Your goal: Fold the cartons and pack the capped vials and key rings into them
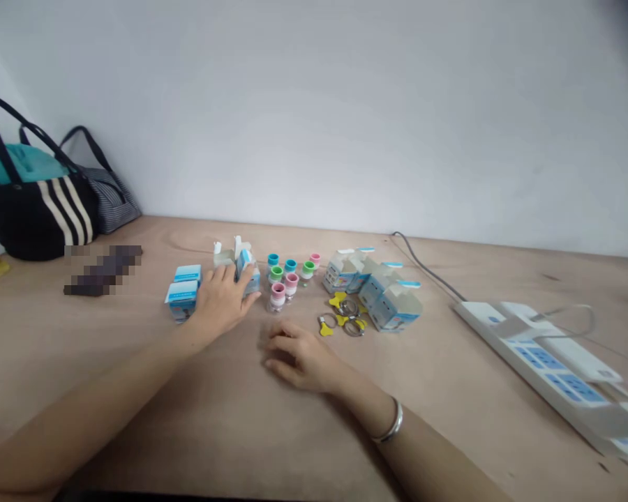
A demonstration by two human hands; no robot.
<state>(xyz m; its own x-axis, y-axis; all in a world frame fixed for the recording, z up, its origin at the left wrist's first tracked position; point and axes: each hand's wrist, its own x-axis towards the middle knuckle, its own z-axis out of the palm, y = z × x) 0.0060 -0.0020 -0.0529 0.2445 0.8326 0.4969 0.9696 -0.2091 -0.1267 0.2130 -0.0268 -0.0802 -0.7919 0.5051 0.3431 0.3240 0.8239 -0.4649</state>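
Observation:
My left hand [221,298] reaches over the small blue-and-white cardboard boxes, fingers apart. Its index finger and thumb lie against a carton [247,267] with a blue flap; beside that, an opened carton [224,255] is partly hidden behind the fingers. Two closed boxes [183,296] sit just left of this hand. My right hand [306,357] rests on the table, fingers loosely curved and holding nothing. Beyond it stand several small clear bottles with coloured tops: blue [273,259], green [308,268] and pink [277,293]. Metal hose clamps with yellow keys [340,301] lie to their right.
Several opened cartons [392,300] stand right of the clamps. A white power strip [534,369] with a grey cable [423,263] runs along the right. At the left are a black striped bag [36,213], a grey bag [109,195] and a pixelated dark object [107,270]. A wall closes the back.

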